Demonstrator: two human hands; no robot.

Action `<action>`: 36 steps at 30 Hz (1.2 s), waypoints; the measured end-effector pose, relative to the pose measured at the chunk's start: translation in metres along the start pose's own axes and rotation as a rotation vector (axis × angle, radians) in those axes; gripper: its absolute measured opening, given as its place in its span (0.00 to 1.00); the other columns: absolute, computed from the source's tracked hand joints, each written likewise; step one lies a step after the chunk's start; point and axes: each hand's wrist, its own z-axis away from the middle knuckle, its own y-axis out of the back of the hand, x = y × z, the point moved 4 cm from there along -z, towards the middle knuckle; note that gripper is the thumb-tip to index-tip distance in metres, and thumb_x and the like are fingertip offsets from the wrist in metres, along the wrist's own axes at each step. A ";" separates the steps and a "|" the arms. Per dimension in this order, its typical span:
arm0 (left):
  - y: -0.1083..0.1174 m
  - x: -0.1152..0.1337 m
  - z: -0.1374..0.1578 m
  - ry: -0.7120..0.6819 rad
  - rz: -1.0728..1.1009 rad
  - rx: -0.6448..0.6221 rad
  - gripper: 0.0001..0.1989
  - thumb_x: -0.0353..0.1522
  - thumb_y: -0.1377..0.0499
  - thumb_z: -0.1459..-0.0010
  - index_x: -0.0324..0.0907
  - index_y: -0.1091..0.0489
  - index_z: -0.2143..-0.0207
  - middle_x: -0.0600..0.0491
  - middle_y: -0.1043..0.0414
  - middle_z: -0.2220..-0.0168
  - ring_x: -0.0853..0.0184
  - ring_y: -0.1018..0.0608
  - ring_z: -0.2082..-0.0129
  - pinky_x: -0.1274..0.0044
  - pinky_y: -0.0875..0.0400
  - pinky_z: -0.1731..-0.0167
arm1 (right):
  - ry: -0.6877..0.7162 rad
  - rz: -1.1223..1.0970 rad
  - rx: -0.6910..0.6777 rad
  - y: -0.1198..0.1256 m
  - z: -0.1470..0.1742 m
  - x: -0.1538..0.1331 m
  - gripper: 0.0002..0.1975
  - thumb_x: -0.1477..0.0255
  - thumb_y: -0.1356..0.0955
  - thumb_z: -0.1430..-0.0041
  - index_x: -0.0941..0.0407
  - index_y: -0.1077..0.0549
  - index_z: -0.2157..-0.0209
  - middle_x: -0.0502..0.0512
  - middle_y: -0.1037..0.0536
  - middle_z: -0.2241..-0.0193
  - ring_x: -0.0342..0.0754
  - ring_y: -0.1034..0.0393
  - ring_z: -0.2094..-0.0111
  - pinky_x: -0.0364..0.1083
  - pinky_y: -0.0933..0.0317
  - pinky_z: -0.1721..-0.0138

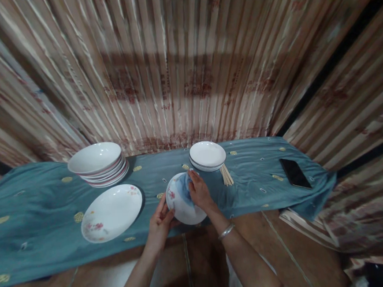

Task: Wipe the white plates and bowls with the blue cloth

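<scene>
Head view, right hand [199,191], cloth [183,187] on plate [189,216]

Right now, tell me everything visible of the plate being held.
The plate is round, white and ceramic-looking, with pink-red flowers toward its left rim. Its decorated face shows. It is held near the front edge of the tablecloth; contact is unclear. The left grip holds its left side; the right grip holds a blue cloth against its upper face, hiding part.
</scene>
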 end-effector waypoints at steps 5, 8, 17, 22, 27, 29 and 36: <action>-0.002 0.001 0.000 -0.005 0.003 -0.006 0.55 0.40 0.27 0.61 0.44 0.48 0.32 0.38 0.37 0.37 0.48 0.25 0.47 0.67 0.22 0.60 | -0.019 -0.018 -0.040 -0.002 0.003 0.001 0.28 0.76 0.40 0.39 0.59 0.38 0.37 0.62 0.37 0.36 0.53 0.46 0.34 0.56 0.50 0.33; -0.004 0.002 0.000 -0.016 0.018 -0.007 0.52 0.39 0.27 0.60 0.46 0.44 0.34 0.39 0.36 0.37 0.49 0.24 0.48 0.68 0.22 0.60 | 0.049 -0.099 -0.086 -0.008 0.006 -0.015 0.27 0.75 0.40 0.37 0.56 0.38 0.36 0.59 0.39 0.34 0.51 0.47 0.33 0.54 0.50 0.33; 0.000 0.002 -0.001 -0.029 0.066 0.038 0.46 0.34 0.28 0.59 0.47 0.39 0.36 0.41 0.33 0.39 0.53 0.22 0.51 0.68 0.22 0.61 | 0.148 -0.321 -0.276 -0.017 0.018 -0.065 0.21 0.73 0.40 0.35 0.52 0.30 0.42 0.57 0.34 0.37 0.49 0.42 0.36 0.52 0.49 0.34; 0.005 0.002 -0.001 -0.025 0.082 0.070 0.46 0.32 0.29 0.59 0.46 0.39 0.36 0.42 0.32 0.40 0.53 0.22 0.52 0.67 0.21 0.62 | 0.108 -0.508 -0.363 -0.019 0.024 -0.070 0.15 0.71 0.37 0.36 0.51 0.23 0.53 0.55 0.26 0.45 0.48 0.33 0.42 0.51 0.43 0.38; 0.003 0.007 0.003 -0.020 0.075 0.053 0.45 0.31 0.27 0.64 0.46 0.35 0.40 0.43 0.31 0.41 0.54 0.22 0.52 0.70 0.21 0.63 | 0.069 -0.630 -0.457 -0.015 0.029 -0.075 0.11 0.68 0.34 0.39 0.53 0.19 0.62 0.55 0.22 0.52 0.48 0.28 0.47 0.50 0.40 0.41; 0.003 0.009 0.005 -0.017 0.077 0.050 0.43 0.32 0.26 0.65 0.45 0.32 0.42 0.44 0.29 0.43 0.56 0.21 0.55 0.70 0.21 0.64 | 0.040 -0.652 -0.490 -0.012 0.030 -0.078 0.11 0.66 0.34 0.39 0.53 0.19 0.65 0.54 0.21 0.54 0.48 0.28 0.49 0.50 0.40 0.42; 0.007 0.010 0.006 0.024 0.161 0.021 0.37 0.36 0.30 0.55 0.44 0.34 0.42 0.44 0.26 0.49 0.58 0.21 0.58 0.73 0.22 0.68 | -0.101 -0.718 -0.587 -0.007 0.034 -0.082 0.14 0.59 0.31 0.44 0.54 0.19 0.71 0.52 0.19 0.60 0.49 0.25 0.55 0.49 0.36 0.47</action>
